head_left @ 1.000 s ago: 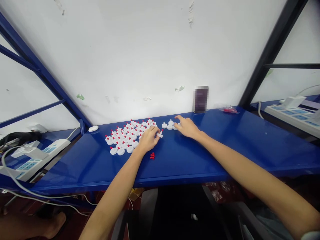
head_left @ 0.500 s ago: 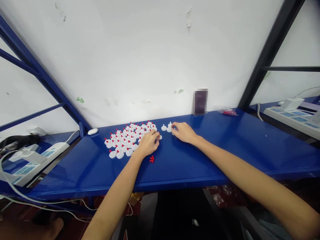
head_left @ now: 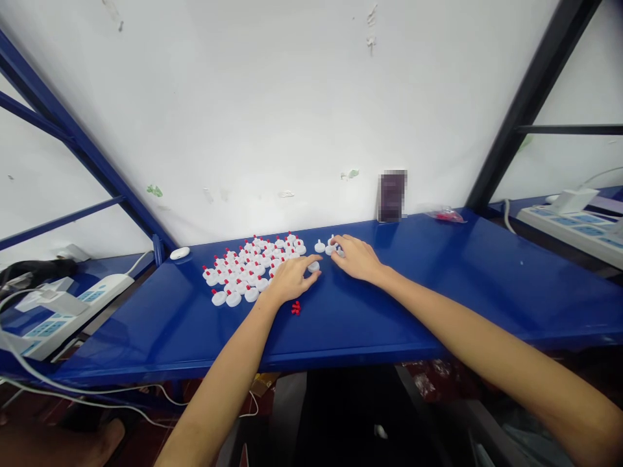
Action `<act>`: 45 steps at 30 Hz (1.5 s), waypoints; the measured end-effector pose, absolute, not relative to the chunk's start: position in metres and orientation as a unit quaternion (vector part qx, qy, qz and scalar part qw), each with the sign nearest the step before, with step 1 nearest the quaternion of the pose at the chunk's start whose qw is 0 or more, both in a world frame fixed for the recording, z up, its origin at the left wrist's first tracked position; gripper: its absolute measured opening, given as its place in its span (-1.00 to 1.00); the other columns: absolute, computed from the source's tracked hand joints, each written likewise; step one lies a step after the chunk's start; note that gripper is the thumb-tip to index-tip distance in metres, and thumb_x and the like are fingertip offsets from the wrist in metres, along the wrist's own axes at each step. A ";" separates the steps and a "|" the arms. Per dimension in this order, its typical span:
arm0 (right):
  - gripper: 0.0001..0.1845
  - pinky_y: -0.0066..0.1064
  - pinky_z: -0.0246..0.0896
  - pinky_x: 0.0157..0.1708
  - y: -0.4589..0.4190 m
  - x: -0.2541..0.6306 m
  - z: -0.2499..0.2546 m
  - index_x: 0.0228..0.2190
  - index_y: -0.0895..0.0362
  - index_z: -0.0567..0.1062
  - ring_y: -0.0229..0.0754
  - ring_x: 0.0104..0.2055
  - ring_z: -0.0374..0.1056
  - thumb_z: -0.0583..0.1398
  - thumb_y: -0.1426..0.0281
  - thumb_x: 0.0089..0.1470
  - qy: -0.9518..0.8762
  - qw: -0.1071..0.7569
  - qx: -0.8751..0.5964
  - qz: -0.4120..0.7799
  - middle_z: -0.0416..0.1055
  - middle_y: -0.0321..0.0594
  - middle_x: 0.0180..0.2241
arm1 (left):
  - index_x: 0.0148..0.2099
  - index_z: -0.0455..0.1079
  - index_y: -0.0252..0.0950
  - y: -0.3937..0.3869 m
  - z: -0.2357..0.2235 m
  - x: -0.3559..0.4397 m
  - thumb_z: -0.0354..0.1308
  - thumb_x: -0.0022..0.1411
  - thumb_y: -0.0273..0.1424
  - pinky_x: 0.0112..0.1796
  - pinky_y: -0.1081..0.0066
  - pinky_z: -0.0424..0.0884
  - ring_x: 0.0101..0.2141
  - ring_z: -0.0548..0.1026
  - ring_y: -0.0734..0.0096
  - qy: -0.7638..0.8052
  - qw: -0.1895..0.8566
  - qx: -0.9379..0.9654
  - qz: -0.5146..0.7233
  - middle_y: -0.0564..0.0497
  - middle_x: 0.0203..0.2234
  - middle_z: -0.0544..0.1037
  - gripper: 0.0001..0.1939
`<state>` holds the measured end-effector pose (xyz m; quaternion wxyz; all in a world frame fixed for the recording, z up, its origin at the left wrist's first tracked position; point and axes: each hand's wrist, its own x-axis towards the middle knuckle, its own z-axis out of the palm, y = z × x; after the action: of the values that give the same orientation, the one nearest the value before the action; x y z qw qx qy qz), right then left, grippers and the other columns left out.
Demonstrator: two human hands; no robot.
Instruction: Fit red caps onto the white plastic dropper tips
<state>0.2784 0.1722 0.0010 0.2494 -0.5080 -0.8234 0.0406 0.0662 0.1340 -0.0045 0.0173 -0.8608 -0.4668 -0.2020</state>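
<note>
My left hand (head_left: 292, 279) is low over the blue table, thumb and index finger spread around a white nozzle cap (head_left: 314, 266). Whether the fingertips touch that cap is hard to see. Several red tips (head_left: 296, 309) lie in a small heap just below this hand. To its left stands a crowd of white nozzle caps with red tips (head_left: 242, 272). My right hand (head_left: 357, 258) has thumb and index finger closed around a white nozzle cap (head_left: 339, 250), partly hidden by the fingers. Close by stands another plain white cap (head_left: 319, 247).
A blurred dark rectangular object (head_left: 391, 196) leans on the wall. Beside it lies a clear bag with red pieces (head_left: 448, 215). A white oval item (head_left: 180, 253) sits at the table's back left. Power strips (head_left: 63, 318) and cables are at the left, another strip (head_left: 574, 227) at the right.
My left thumb and index finger have spread from a pinch and reached slightly right. My right hand stays by the plain white caps, its fingers slightly more apart.
</note>
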 end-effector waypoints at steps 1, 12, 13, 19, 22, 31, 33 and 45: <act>-0.69 -0.34 0.10 -0.31 0.173 0.280 0.000 -0.04 0.07 0.41 -0.06 -0.22 0.39 0.09 0.30 0.20 -0.817 0.238 -0.524 0.038 0.43 -0.08 -0.09 | 0.04 0.40 -0.17 0.135 -0.004 0.066 0.03 0.34 -0.27 -0.30 0.40 0.33 -0.31 0.51 0.32 -0.475 0.023 -0.859 -0.187 0.00 -0.25 0.57 -0.72; -0.81 -0.41 0.10 -0.29 0.158 0.263 -0.008 -0.21 0.12 0.46 -0.21 -0.32 0.32 0.09 0.44 0.16 -0.922 0.208 -0.307 0.110 0.44 -0.23 -0.33 | -0.21 0.50 -0.23 0.132 0.000 0.069 -0.03 0.34 -0.31 -0.37 0.40 0.26 -0.32 0.56 0.24 -0.598 0.107 -0.778 -0.160 -0.08 -0.35 0.61 -0.73; -0.80 -0.41 0.10 -0.30 0.155 0.261 -0.008 -0.19 0.13 0.47 -0.21 -0.32 0.33 0.09 0.44 0.16 -0.924 0.211 -0.297 0.113 0.45 -0.23 -0.34 | -0.23 0.50 -0.23 0.132 0.000 0.069 -0.02 0.33 -0.33 -0.39 0.40 0.24 -0.35 0.55 0.25 -0.592 0.104 -0.781 -0.173 -0.07 -0.37 0.61 -0.74; -0.71 -0.41 0.16 -0.25 0.130 0.254 -0.002 -0.13 0.13 0.52 -0.21 -0.31 0.35 0.07 0.51 0.17 -0.912 0.301 -0.259 0.104 0.49 -0.19 -0.32 | -0.36 0.47 -0.28 0.136 -0.003 0.062 0.02 0.28 -0.35 -0.46 0.46 0.17 -0.60 0.36 0.47 -0.524 0.071 -0.767 -0.362 0.08 -0.66 0.41 -0.76; -0.75 -0.37 0.19 -0.21 0.116 0.246 -0.003 -0.19 0.13 0.58 -0.19 -0.34 0.32 0.11 0.49 0.17 -0.941 0.273 -0.184 0.074 0.43 -0.19 -0.42 | -0.41 0.43 -0.29 0.137 -0.006 0.060 0.03 0.26 -0.36 -0.50 0.48 0.14 -0.67 0.24 0.55 -0.482 0.047 -0.767 -0.422 0.15 -0.73 0.26 -0.76; -0.71 -0.32 0.24 -0.23 0.113 0.235 -0.016 -0.06 0.11 0.56 -0.10 -0.32 0.44 0.11 0.41 0.25 -0.959 0.178 -0.205 0.076 0.57 -0.13 -0.34 | -0.42 0.42 -0.29 0.137 -0.008 0.061 0.05 0.27 -0.37 -0.51 0.49 0.15 -0.68 0.23 0.56 -0.447 0.084 -0.779 -0.432 0.17 -0.74 0.23 -0.77; -0.71 -0.34 0.23 -0.28 0.114 0.237 -0.013 -0.07 0.10 0.56 -0.11 -0.34 0.46 0.11 0.40 0.25 -0.960 0.171 -0.205 0.086 0.59 -0.15 -0.34 | -0.41 0.42 -0.29 0.137 -0.008 0.061 0.05 0.27 -0.38 -0.51 0.49 0.15 -0.68 0.24 0.56 -0.443 0.090 -0.780 -0.432 0.17 -0.73 0.25 -0.78; -0.78 -0.45 0.08 -0.44 0.118 0.239 -0.007 -0.21 0.10 0.57 -0.26 -0.54 0.34 0.11 0.40 0.27 -0.962 0.168 -0.179 0.121 0.51 -0.29 -0.51 | -0.43 0.38 -0.28 0.138 -0.009 0.059 0.06 0.25 -0.41 -0.53 0.49 0.12 -0.69 0.20 0.57 -0.434 0.097 -0.777 -0.446 0.18 -0.74 0.21 -0.81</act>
<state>0.2393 0.1180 -0.0075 0.1682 -0.1786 -0.9618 0.1215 0.0593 0.1381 -0.0094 0.0966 -0.7767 -0.4345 -0.4458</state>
